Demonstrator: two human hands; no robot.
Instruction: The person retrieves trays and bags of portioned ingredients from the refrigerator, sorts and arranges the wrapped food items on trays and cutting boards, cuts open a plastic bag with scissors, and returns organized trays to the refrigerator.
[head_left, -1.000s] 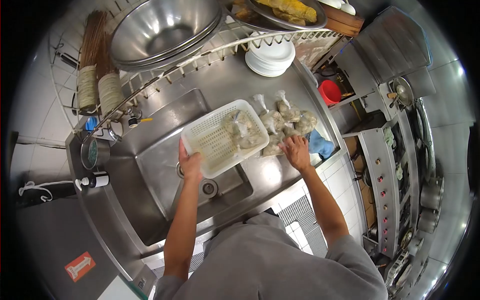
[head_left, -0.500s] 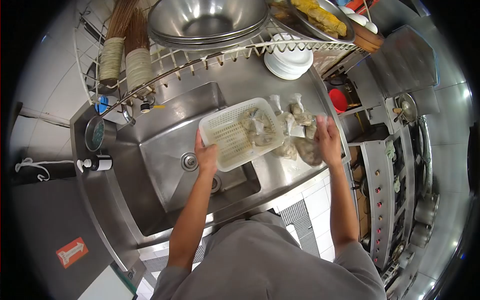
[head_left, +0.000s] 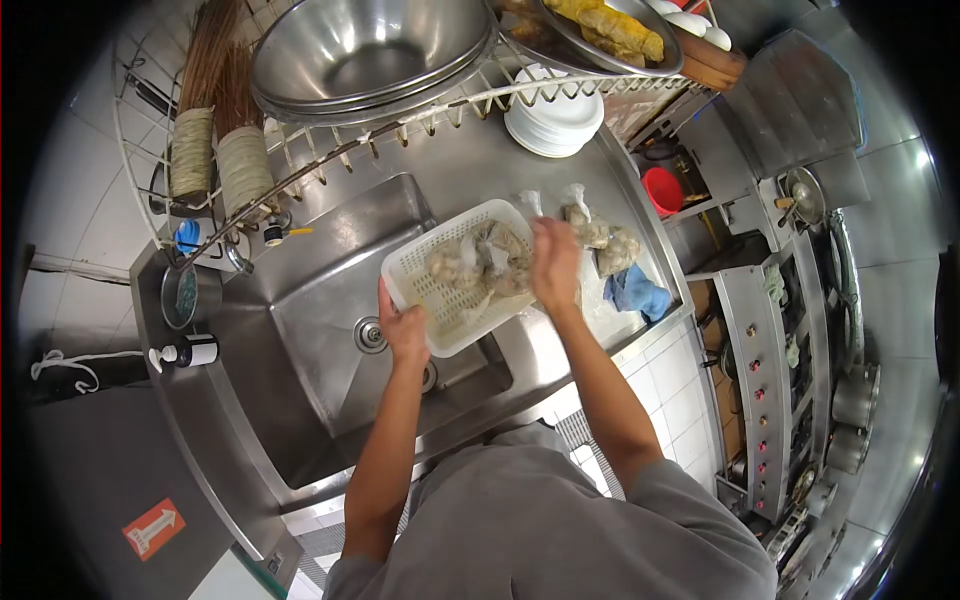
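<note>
At the sink (head_left: pixel 310 350), a basket (head_left: pixel 440 238) holds bags (head_left: pixel 452 268).

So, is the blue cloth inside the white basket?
No, the blue cloth lies on the metal counter, outside the white basket that the left hand holds.

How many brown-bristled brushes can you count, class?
2: one brush at far left on the wire rack, the other brush beside it, nearer the bowls. The bowls could hide more.

Bright light, white glare on the steel counter (head_left: pixel 546 352), strong fisheye curvature, blackened corners
</note>
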